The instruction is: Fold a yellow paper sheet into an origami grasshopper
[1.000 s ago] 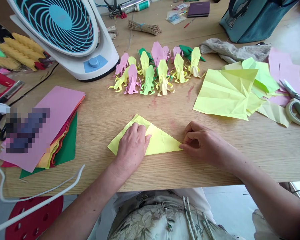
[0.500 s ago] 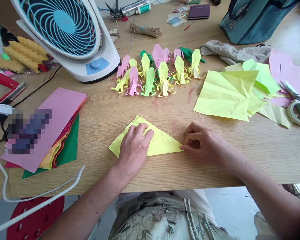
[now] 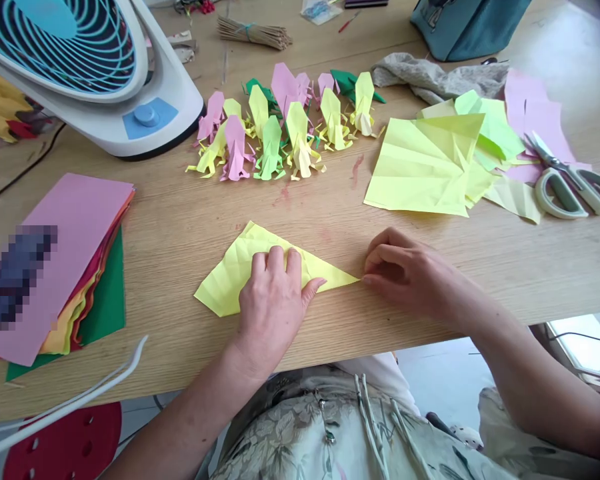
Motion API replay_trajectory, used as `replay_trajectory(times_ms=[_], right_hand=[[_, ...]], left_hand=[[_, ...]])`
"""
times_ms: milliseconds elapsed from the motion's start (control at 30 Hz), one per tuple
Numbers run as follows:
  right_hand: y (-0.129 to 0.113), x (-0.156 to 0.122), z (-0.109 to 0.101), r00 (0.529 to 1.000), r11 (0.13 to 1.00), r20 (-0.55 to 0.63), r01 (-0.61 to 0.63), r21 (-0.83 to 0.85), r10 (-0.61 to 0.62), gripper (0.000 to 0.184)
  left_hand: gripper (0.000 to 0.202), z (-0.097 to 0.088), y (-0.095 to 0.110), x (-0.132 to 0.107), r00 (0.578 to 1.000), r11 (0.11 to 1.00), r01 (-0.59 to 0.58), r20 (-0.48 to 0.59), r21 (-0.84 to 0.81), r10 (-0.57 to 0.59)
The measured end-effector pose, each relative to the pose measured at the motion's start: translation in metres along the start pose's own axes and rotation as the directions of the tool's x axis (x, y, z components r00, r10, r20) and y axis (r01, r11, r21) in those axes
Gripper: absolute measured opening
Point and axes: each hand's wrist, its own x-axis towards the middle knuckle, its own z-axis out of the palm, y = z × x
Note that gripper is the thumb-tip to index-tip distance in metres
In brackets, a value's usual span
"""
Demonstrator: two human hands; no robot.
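Shifted rightward along the folded yellow paper (image 3: pixel 225 270) on the tabletop (image 3: pixel 170 267), the left hand (image 3: pixel 274 293) is being rested, thumb apart; the paper's tip is being pinched by the right hand (image 3: pixel 410 273).

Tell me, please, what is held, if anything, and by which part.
The left hand lies over the middle of the folded yellow paper, not visibly gripping it. The right hand is at the paper's pointed end; whether it pinches, I cannot tell.
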Motion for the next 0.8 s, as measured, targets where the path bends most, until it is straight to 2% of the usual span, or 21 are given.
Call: replay_trajectory(times_ms=[167,300,467,800], right_hand=[[-0.007,-0.04,0.019,0.975,0.996,-0.22,-0.003,-0.087,-0.016,0.011],[-0.013,-0.055,0.04,0.951,0.981,-0.302,-0.002,-0.192,-0.057,0.022],[-0.014,-0.054,0.047,0.959,0.948,-0.22,0.11,-0.297,-0.18,0.048],[-0.015,-0.051,0.046,0.976,0.911,-0.107,0.132,-0.39,-0.187,0.041]], left_hand=[[0.047,-0.001,-0.002,-0.003,1.0,1.0,-0.017,0.0,0.009,0.017],[0.055,0.004,-0.001,-0.009,0.997,0.997,-0.073,-0.021,0.016,0.073],[0.062,0.01,-0.001,-0.013,0.995,0.995,-0.1,-0.019,-0.015,0.1],[0.067,0.009,-0.002,-0.014,0.983,0.983,-0.182,-0.002,-0.026,0.182]])
